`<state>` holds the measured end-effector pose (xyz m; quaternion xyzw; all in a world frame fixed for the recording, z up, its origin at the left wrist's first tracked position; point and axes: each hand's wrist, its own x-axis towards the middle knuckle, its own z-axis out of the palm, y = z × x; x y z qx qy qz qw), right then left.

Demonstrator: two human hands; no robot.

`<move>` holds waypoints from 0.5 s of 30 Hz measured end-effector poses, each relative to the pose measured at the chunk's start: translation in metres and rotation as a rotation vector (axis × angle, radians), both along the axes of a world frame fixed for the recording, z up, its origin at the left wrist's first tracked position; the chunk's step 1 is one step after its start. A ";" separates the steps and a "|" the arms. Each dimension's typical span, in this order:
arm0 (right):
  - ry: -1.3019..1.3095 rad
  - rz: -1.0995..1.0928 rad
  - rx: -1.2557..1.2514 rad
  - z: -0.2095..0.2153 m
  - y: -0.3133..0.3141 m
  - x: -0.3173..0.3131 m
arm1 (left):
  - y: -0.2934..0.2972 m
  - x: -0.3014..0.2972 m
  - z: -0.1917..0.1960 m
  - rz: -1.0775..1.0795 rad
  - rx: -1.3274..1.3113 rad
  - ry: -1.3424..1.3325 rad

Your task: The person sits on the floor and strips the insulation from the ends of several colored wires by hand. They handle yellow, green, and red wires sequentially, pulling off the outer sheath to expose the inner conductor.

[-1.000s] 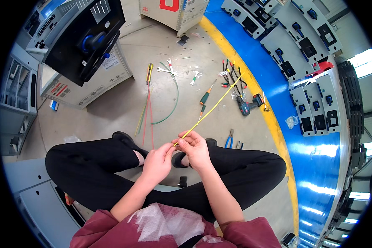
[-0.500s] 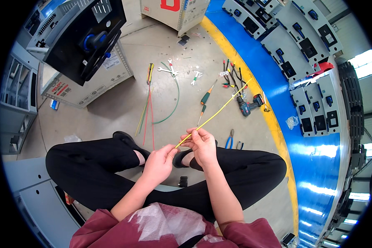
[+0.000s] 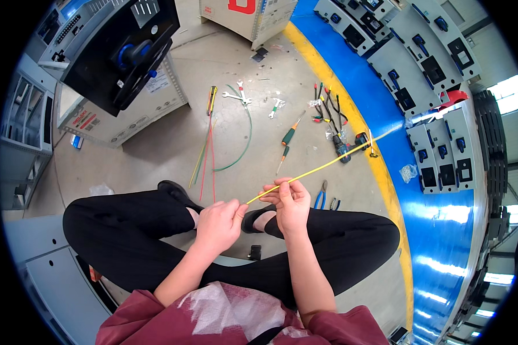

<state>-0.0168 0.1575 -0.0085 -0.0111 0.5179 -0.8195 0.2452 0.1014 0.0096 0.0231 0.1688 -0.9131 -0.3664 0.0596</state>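
Note:
A long yellow wire (image 3: 322, 166) runs between my hands and off to the upper right, passing over the drill. Its near end is pinched in my left hand (image 3: 220, 225), whose fingers are closed. My right hand (image 3: 288, 202) grips the same wire a little farther along, thumb against fingers, with some fingers spread. Beyond my hands on the floor lie two screwdrivers with green and orange handles (image 3: 288, 137), blue-handled pliers (image 3: 321, 196) and a cordless drill (image 3: 342, 148). Red, green and yellow wires (image 3: 212, 155) lie on the left, with a curved green wire (image 3: 250, 129) beside them.
Several wrenches (image 3: 240, 96) and black cables with coloured ends (image 3: 328, 106) lie farther out. A black panel (image 3: 121, 57) leans by a box at left. Right of the yellow floor line (image 3: 380, 172), grey panels (image 3: 440, 152) lie on blue flooring. A cabinet (image 3: 57, 282) stands lower left.
The yellow wire's far end has swung to the right, past the drill and over the blue floor. My right hand has shifted slightly right; both hands still hold the wire.

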 end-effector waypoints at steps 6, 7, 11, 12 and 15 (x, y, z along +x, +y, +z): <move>0.109 -0.105 0.046 0.008 -0.006 0.009 | -0.005 -0.007 0.001 0.026 -0.118 0.116; 0.130 -0.121 0.047 0.008 -0.006 0.011 | -0.005 -0.009 0.002 0.030 -0.134 0.115; 0.143 -0.137 0.037 0.008 -0.007 0.013 | -0.010 -0.010 0.003 -0.009 -0.163 0.092; 0.129 -0.129 0.031 0.009 -0.007 0.012 | -0.011 -0.010 0.002 -0.033 -0.162 0.080; 0.047 -0.023 0.025 0.005 -0.002 0.005 | -0.012 -0.015 -0.003 -0.122 -0.024 0.294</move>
